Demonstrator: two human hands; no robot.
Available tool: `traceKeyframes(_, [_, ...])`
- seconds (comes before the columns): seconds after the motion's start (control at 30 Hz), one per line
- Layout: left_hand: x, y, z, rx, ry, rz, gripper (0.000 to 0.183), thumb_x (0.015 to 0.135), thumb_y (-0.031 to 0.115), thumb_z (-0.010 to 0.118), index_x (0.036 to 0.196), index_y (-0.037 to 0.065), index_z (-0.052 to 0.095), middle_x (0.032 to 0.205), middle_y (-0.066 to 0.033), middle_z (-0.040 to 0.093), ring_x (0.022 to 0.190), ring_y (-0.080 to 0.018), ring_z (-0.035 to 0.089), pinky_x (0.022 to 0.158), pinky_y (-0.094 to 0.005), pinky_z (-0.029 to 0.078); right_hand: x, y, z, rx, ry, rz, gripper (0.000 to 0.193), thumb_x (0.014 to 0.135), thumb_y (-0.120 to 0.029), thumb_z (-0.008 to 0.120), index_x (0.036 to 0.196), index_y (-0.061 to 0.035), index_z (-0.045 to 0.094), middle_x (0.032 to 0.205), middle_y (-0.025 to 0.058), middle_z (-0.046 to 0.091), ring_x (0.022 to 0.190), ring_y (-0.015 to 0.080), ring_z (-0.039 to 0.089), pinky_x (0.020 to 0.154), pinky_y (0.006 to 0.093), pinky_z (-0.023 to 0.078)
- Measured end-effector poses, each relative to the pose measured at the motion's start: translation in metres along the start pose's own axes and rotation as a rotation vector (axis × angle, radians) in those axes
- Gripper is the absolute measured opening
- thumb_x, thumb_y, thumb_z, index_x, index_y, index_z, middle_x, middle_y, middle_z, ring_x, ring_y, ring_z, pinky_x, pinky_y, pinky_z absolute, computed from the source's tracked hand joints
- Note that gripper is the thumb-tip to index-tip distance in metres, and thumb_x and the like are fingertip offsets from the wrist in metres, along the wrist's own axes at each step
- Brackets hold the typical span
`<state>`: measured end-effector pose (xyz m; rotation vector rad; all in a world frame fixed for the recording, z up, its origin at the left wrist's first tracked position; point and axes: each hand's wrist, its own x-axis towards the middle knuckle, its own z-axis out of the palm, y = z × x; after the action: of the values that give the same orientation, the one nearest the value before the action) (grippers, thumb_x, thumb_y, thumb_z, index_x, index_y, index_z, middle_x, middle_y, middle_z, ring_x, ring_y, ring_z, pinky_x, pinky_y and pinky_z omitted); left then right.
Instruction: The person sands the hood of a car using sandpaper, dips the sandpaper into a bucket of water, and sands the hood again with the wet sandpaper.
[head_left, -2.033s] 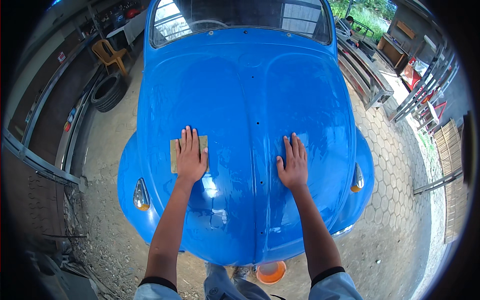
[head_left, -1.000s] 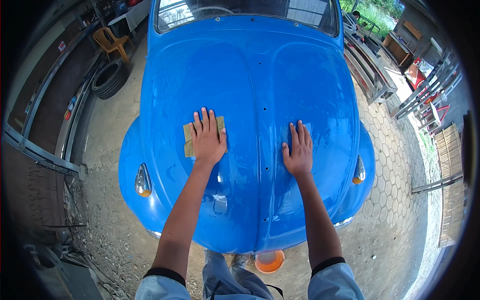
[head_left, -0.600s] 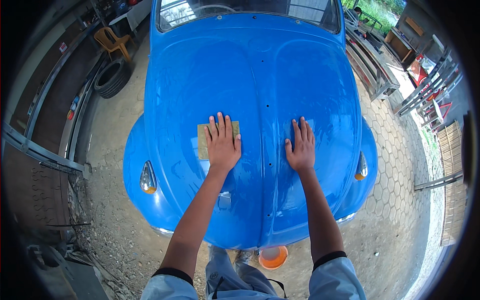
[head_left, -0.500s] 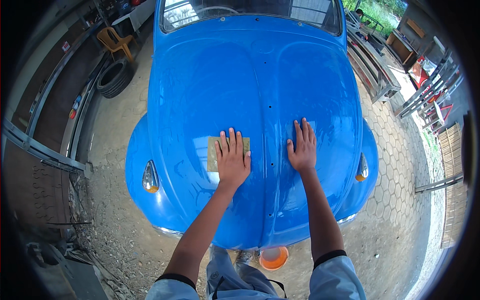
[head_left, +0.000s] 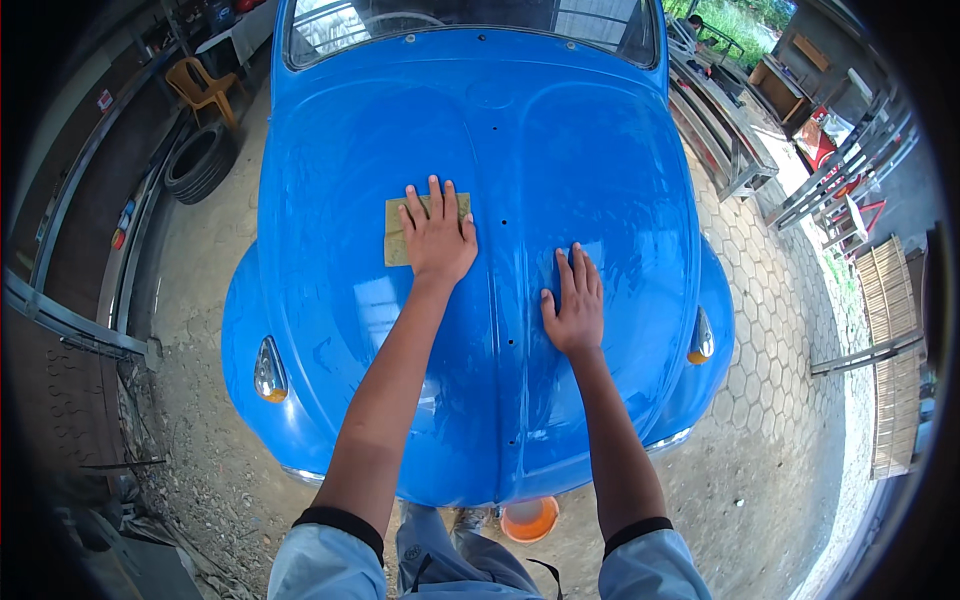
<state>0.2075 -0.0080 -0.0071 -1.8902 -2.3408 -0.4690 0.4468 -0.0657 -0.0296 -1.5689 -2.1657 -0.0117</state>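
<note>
A blue car hood [head_left: 340, 140], wet and glossy with streaks, spreads out in front of me. My left hand [head_left: 440, 245] lies flat with its fingers spread on a square olive-tan sheet of sandpaper [head_left: 396, 246], pressing it against the left half of the hood. The sheet's left side shows past the fingers; the rest is under the hand. To the right of the center ridge, my right hand [head_left: 575, 310] rests palm down on the bare paint, fingers extended and nothing in it. Small dark holes [head_left: 504, 222] run along the ridge between the hands.
An orange bucket [head_left: 530, 520] stands on the ground below the car's front, near my feet. Chrome-and-amber lamps [head_left: 269, 370] sit on both fenders. A tire [head_left: 200, 163] and a yellow chair [head_left: 200, 88] are at the far left, a long bench [head_left: 735, 140] at the far right.
My left hand has slid the sandpaper farther up the hood, toward the windshield. My right hand stays flat on the right half, shifted slightly nearer on the paint. The view has swung a little.
</note>
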Motion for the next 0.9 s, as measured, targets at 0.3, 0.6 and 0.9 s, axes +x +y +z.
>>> traceKeyframes(0.3, [-0.026,0.014,0.005,0.006,0.012,0.075,0.062,0.106,0.042,0.032,0.163,0.017,0.025,0.171,-0.0086,0.014,0.156,-0.0418,0.007,0.127,-0.0544,0.006,-0.001,0.005,0.0,-0.024,0.008,0.001,0.065,0.096,-0.032,0.051,0.155,-0.0103,0.039,0.164,0.0176,0.03,0.151,0.038,0.027,0.124,0.0516,0.023])
traceKeyframes(0.6, [-0.188,0.026,-0.003,-0.121,0.019,0.181,0.06,0.104,0.036,0.043,0.158,0.01,0.037,0.169,-0.0129,0.021,0.154,-0.0466,0.012,0.124,-0.0598,0.012,0.0,0.006,0.003,-0.045,0.024,-0.007,0.063,0.098,-0.033,0.05,0.156,-0.0122,0.037,0.165,0.0155,0.028,0.153,0.0354,0.025,0.124,0.0503,0.022])
traceKeyframes(0.9, [-0.084,0.011,-0.004,-0.058,0.067,0.188,0.06,0.105,0.036,0.04,0.162,0.017,0.031,0.17,-0.0097,0.02,0.156,-0.0404,0.011,0.125,-0.0564,0.011,-0.002,0.004,0.005,-0.026,0.026,-0.024,0.064,0.098,-0.033,0.049,0.157,-0.0127,0.036,0.165,0.0158,0.028,0.153,0.0351,0.025,0.125,0.0503,0.022])
